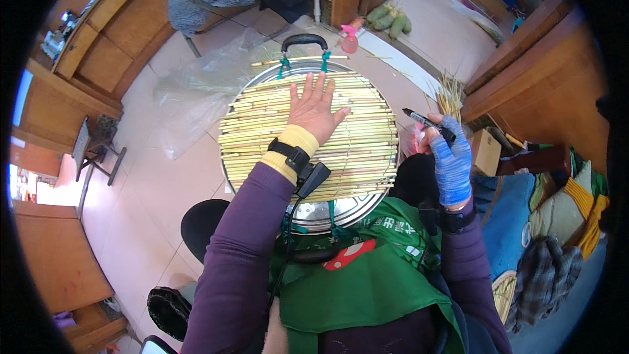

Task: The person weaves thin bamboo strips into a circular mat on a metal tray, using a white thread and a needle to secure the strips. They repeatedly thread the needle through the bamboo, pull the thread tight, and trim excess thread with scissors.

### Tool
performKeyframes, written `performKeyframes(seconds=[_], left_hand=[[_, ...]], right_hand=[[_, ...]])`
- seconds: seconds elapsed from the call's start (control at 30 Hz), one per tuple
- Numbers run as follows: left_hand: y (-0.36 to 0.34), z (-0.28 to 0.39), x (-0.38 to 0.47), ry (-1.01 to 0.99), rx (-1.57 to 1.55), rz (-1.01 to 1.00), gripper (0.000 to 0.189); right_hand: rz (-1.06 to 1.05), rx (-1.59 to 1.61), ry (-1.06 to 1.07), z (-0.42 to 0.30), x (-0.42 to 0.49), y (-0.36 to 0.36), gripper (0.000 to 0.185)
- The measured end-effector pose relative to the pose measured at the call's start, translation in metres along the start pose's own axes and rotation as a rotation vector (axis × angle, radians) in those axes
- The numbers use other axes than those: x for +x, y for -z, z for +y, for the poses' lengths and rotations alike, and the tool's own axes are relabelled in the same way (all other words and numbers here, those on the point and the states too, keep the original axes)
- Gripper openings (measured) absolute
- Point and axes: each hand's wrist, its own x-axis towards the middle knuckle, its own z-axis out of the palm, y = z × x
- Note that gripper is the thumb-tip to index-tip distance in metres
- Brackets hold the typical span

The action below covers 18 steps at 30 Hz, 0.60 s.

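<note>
My left hand (314,110) lies flat, palm down and fingers spread, on a mat of pale green-yellow plant stalks (255,150). Thread lines run across the stalks. Beneath the mat is a round metal pan or lid (314,212), which rests over my lap. Green ties fasten a black handle (303,41) at its far side. To the right of the mat, my right hand (448,157), in a blue fingerless glove, grips a black marker pen (426,124). The pen's dark end points up and left, apart from the stalks.
Clear plastic sheeting (196,93) lies on the tiles at left. Beyond the pan stand a pink spray bottle (349,40) and several green vegetables (390,20). Loose stalks (448,93) lean by the door frame at right. A cardboard box (485,152) and piled cloth (508,211) lie nearby.
</note>
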Motion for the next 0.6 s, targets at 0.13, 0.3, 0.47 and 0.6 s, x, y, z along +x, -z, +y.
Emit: performKeyframes(seconds=[0.13,0.3,0.47,0.6], left_hand=[[0.045,-0.004,-0.027,-0.126,-0.098,0.116,0.068],[0.106,0.003,-0.179,-0.134,-0.565,-0.061,0.044],[0.089,0.037,-0.256,-0.345,-0.423,-0.061,0.040],[0.080,0.056,-0.259,-0.239,-0.230,-0.002,0.040]], right_hand=[[-0.099,-0.045,0.053,-0.008,0.020,0.006,0.029],[-0.354,-0.554,0.409,-0.006,0.124,-0.031,0.025],[-0.640,-0.867,0.570,0.010,0.229,-0.146,0.034],[-0.729,-0.843,0.640,0.026,0.264,-0.215,0.033]])
